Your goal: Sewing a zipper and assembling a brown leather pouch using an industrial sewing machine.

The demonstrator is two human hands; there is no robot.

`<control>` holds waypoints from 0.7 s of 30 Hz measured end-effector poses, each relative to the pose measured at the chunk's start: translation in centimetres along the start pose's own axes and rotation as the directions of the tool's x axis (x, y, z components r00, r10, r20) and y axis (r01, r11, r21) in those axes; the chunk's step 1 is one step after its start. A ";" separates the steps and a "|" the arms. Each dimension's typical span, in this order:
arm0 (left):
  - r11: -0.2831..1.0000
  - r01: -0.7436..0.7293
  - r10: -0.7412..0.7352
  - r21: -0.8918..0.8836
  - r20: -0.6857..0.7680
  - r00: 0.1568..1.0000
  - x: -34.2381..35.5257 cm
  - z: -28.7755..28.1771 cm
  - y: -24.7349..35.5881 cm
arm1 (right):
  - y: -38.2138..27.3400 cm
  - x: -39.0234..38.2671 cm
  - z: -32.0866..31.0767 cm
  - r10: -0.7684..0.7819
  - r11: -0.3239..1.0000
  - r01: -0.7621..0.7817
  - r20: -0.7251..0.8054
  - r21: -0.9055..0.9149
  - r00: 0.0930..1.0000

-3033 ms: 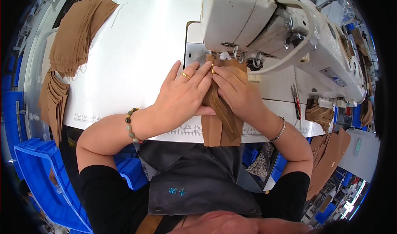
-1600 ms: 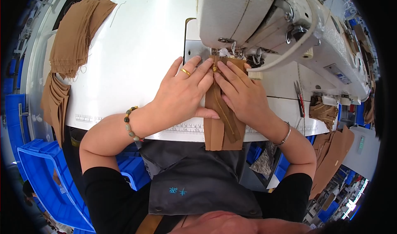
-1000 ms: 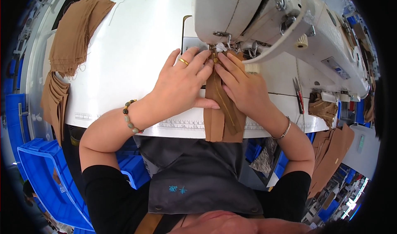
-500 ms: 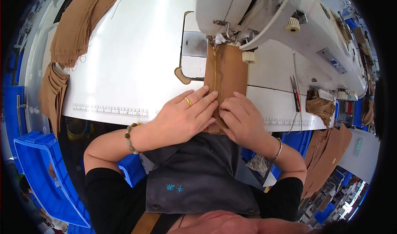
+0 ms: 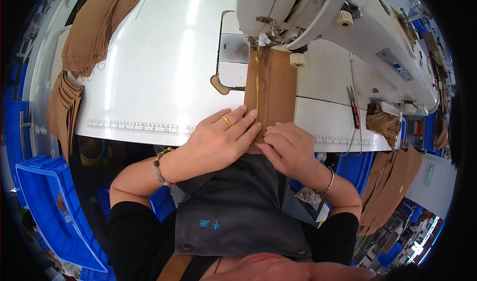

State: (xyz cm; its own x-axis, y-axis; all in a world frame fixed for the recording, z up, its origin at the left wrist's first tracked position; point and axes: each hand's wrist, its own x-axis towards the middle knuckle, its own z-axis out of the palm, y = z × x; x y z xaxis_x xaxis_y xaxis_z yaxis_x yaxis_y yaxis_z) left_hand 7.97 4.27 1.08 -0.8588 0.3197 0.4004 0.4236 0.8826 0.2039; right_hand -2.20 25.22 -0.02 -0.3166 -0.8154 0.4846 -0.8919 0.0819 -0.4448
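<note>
A brown fabric panel (image 5: pixel 282 82) lies lengthwise under the presser foot of a white sewing machine (image 5: pixel 318 17). A gold-toothed zipper (image 5: pixel 257 80) runs along its left part, with a folded seam edge beside it. My left hand (image 5: pixel 223 137) rests flat on the panel's near left side and zipper, fingers stretched out and holding nothing. At the near end, my right hand (image 5: pixel 289 149) has its fingers curled and pinched on the fabric beside the fold. The fingertips of both hands almost meet. The panel's near end is partly hidden by them.
Stacked brown fabric pieces (image 5: pixel 97 30) lie at the far left, with more pieces (image 5: pixel 64 104) over the table edge. Red-handled snips (image 5: pixel 355 109) and a crumpled brown bundle (image 5: pixel 383 123) are at right. A blue bin (image 5: pixel 54 206) stands lower left; brown panels (image 5: pixel 390 191) hang lower right.
My right hand has drawn its fingers closer together and moved slightly toward me at the fold. The fabric near it lies flatter. My left hand has barely moved.
</note>
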 end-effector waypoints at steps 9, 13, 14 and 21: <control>0.946 0.157 -0.199 -0.284 -0.127 0.972 -0.9 0.3 0.1 | -0.4 0.1 0.3 -0.175 0.969 0.186 0.078 -0.164 0.981; 0.969 0.174 -0.201 -0.176 -0.156 0.967 -1.3 0.2 0.9 | -0.6 -0.8 1.5 -0.309 0.906 0.297 0.009 -0.301 0.951; 0.974 0.172 -0.194 -0.147 -0.149 0.970 -1.4 0.2 1.0 | -0.8 -1.1 1.6 -0.319 0.900 0.315 0.037 -0.301 0.947; 0.983 0.164 -0.174 -0.080 -0.138 0.975 -1.5 0.8 1.2 | -2.0 -2.2 2.1 -0.264 0.862 0.230 -0.013 -0.453 0.965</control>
State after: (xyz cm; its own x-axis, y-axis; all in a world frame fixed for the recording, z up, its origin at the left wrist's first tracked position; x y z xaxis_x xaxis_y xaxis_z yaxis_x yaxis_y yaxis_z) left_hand 9.57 5.11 -0.01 -0.8713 0.1101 0.4783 0.2983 0.8927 0.3378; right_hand 0.90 25.62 -1.76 -0.0743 -0.8009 0.5942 -0.9874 0.1427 0.0689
